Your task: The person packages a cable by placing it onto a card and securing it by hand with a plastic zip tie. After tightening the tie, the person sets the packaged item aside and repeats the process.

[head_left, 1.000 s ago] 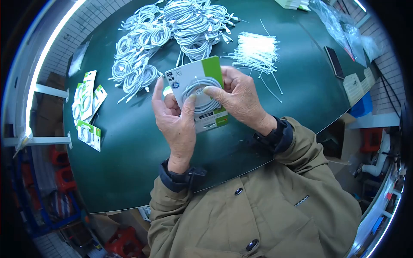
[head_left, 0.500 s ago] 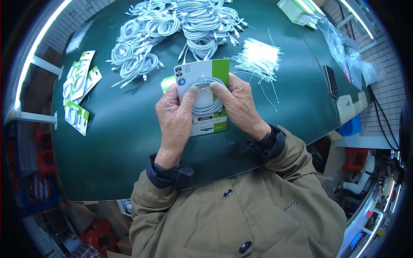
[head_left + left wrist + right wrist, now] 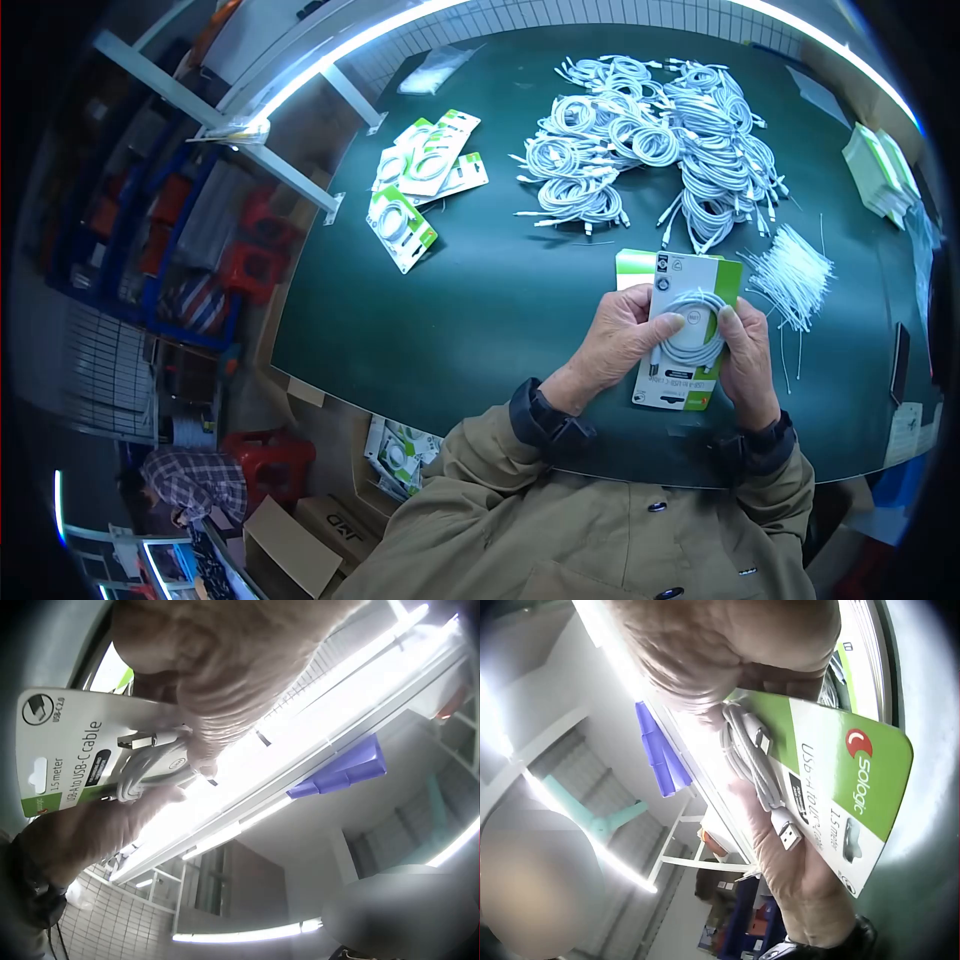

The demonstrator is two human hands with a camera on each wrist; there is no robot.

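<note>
1. Head view: left hand (image 3: 622,335) and right hand (image 3: 748,360) grasp one cable card (image 3: 694,318) from either side, fingers closed about its edges, thumbs on the front by the coiled cable (image 3: 693,356). Card is above the counter (image 3: 480,320), near its front edge. Another green-and-white piece (image 3: 634,268) shows behind it.
2. Same view, around: heap of grey-white cables (image 3: 650,140) beyond the hands; bundle of white ties (image 3: 793,275) to the right; packed cards (image 3: 425,170) overlapping at far left; phone (image 3: 900,362) by the right edge.
3. Left wrist view: card between both hands, print reading "USB-A to USB-C cable", "1.5 meter". Left thumb touches the coil.
4. Right wrist view: right fingers grip the card's edge; "sologic" legible; USB plug (image 3: 788,835) lies near the left hand.
</note>
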